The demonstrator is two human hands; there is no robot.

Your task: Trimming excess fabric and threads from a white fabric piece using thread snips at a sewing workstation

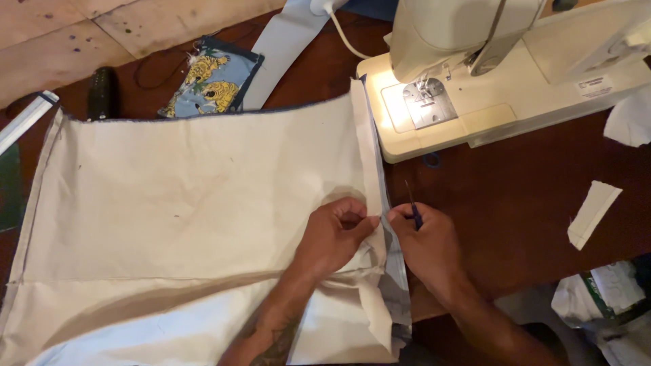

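a large cream fabric piece [196,196] fills the left and centre of the frame on a dark wooden table [529,196]. at lower centre the left hand [336,237] pinches the fabric's folded right edge, and just beside it the right hand [427,244] grips a thin blue-handled tool [413,207] pointing up. a white sewing machine [488,74] sits upper right, its lamp lit. a tiger-print patch [210,78] lies at upper left, a pale scrap [593,213] at right
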